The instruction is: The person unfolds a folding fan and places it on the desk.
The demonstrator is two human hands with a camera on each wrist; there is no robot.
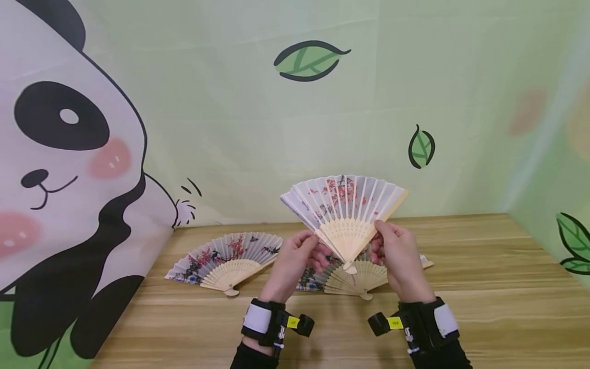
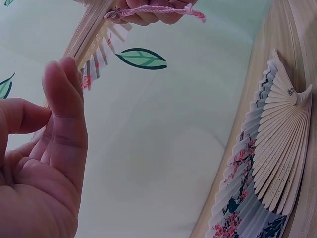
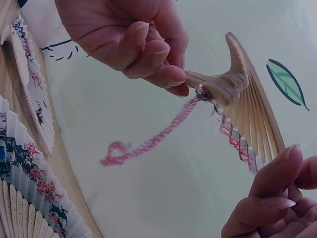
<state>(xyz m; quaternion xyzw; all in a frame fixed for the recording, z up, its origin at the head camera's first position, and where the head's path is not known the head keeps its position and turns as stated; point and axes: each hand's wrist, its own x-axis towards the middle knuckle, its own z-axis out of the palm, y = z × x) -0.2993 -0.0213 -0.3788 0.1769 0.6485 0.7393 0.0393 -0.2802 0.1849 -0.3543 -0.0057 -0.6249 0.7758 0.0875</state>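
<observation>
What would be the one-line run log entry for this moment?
left hand: pinches held fan | right hand: pinches held fan | held fan: half open, above table | two open fans lying on table

Setting was a staged recording booth, not a lived-in room. A printed backdrop (image 1: pixel 286 128), pale green, filled the upper frame and wrapped round at the right edge. A cartoon panda (image 1: pixel 60 169) covered the left side; leaf motifs (image 1: pixel 310 60) sat at upper centre and right. The backdrop's lower edge met a wood-grain table (image 1: pixel 484 287) across the lower frame. Both wrists carried strapped cameras (image 1: pixel 276 322), bottom centre. Paper fans (image 1: pixel 228 259) lay spread on the table as props.
</observation>
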